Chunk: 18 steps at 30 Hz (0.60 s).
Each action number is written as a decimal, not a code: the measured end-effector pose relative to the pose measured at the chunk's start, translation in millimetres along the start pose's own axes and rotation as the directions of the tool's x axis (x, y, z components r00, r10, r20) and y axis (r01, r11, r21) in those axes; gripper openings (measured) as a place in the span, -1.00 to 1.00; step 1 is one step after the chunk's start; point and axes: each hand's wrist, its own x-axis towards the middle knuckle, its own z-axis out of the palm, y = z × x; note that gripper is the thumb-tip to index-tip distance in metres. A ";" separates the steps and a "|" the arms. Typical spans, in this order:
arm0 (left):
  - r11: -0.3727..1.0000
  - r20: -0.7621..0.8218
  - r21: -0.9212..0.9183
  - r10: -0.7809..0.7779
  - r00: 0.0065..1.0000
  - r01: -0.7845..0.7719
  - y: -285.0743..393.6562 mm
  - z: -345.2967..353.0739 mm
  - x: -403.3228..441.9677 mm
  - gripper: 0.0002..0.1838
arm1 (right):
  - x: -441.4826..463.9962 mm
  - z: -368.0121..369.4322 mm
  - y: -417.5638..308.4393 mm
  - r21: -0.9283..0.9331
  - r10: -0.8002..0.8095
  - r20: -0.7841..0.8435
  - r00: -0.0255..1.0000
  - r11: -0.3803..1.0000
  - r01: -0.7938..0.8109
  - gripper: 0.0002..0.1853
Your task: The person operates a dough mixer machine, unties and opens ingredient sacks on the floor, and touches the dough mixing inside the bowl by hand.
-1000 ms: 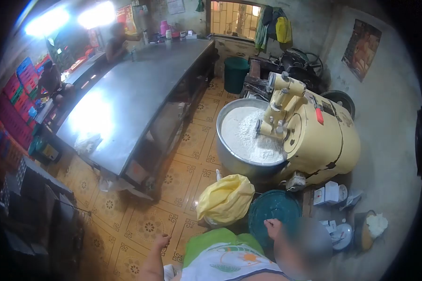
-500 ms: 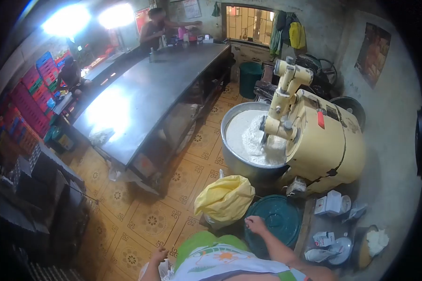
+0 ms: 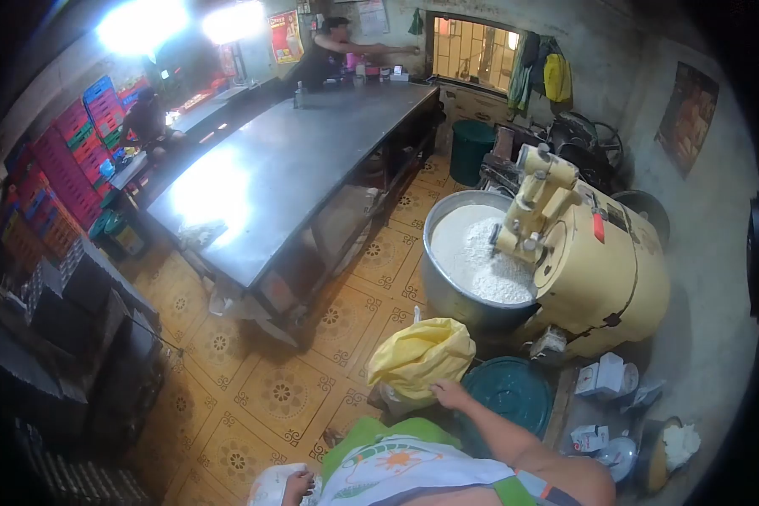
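Note:
My right hand [image 3: 449,393] is at the lower right edge of the yellow sack [image 3: 422,356], its fingers curled; whether it grips the sack is too small to tell. Low in the view, my left hand [image 3: 299,484] hangs beside a white plastic bag [image 3: 271,484], fingers bent, with no clear sign of what they hold. Beyond the sack, a large metal bowl [image 3: 454,297] holds white powder [image 3: 496,268] under the arm of a cream-coloured mixer [image 3: 603,270]. A green round lid [image 3: 510,392] lies right of the sack.
A long metal table [image 3: 287,169] runs across the left. Behind it one person [image 3: 320,59] reaches toward the window; another person [image 3: 146,122] sits near stacked crates [image 3: 63,164]. Dark trays [image 3: 84,295] stand at lower left, a white scale [image 3: 603,375] at right.
My right hand has moved left from over the green lid to the yellow sack. My left hand has come down beside the white bag. The far person stretches an arm out. The camera view has shifted.

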 end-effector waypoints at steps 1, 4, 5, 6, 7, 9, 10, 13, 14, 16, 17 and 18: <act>0.995 0.027 0.061 0.079 0.996 -0.081 -10.3 -5.8 9.0 -0.65 | 3.7 3.5 -6.9 -0.003 0.001 0.002 1.000 1.000 -0.001 -0.62; 0.998 0.043 -0.019 0.067 0.997 -0.067 -26.0 -26.8 36.7 -0.66 | 16.0 17.9 -28.9 -0.021 0.019 -0.030 0.999 1.000 -0.020 -0.62; 0.997 0.048 -0.024 0.071 0.996 -0.070 -22.4 -33.4 39.4 -0.66 | 19.8 24.1 -37.4 -0.026 -0.009 -0.019 1.000 1.000 0.008 -0.64; 0.995 0.014 -0.100 -0.004 1.000 0.005 -6.2 -39.2 30.8 -0.66 | 24.0 31.0 -46.9 -0.031 -0.037 -0.007 0.999 0.999 0.037 -0.66; 0.981 -0.014 -0.178 -0.085 0.996 0.081 12.7 -47.3 21.4 -0.66 | 26.8 36.0 -60.5 -0.038 -0.034 -0.007 0.999 0.999 0.034 -0.66; 0.970 0.008 -0.233 -0.070 0.998 0.070 15.8 -67.5 29.2 -0.63 | 30.1 45.2 -92.1 -0.051 -0.070 0.118 0.991 0.996 0.077 -0.66; 0.971 -0.026 -0.231 -0.065 0.998 0.057 12.0 -77.8 41.5 -0.62 | 33.9 51.8 -103.5 -0.058 -0.066 0.119 0.991 0.996 0.073 -0.66; 0.969 -0.053 -0.242 -0.066 0.996 0.051 10.6 -108.5 62.1 -0.61 | 51.8 67.9 -136.4 -0.184 -0.110 0.131 0.985 0.974 0.134 -0.67; 0.967 -0.050 -0.246 -0.075 0.996 0.061 11.6 -118.3 65.0 -0.60 | 59.4 72.2 -146.5 -0.180 -0.096 0.171 0.981 0.975 0.127 -0.66; 0.965 -0.050 -0.253 -0.085 0.995 0.070 11.6 -138.0 69.9 -0.59 | 71.9 82.6 -167.0 -0.177 -0.084 0.213 0.973 0.976 0.123 -0.65; 0.963 -0.085 -0.262 -0.090 0.992 0.065 13.6 -146.2 68.2 -0.66 | 75.7 86.4 -179.7 -0.190 -0.115 0.209 0.971 0.969 0.156 -0.65; 0.960 -0.119 -0.273 -0.097 0.988 0.061 13.4 -152.7 66.5 -0.73 | 78.8 90.2 -190.7 -0.205 -0.146 0.207 0.967 0.960 0.189 -0.64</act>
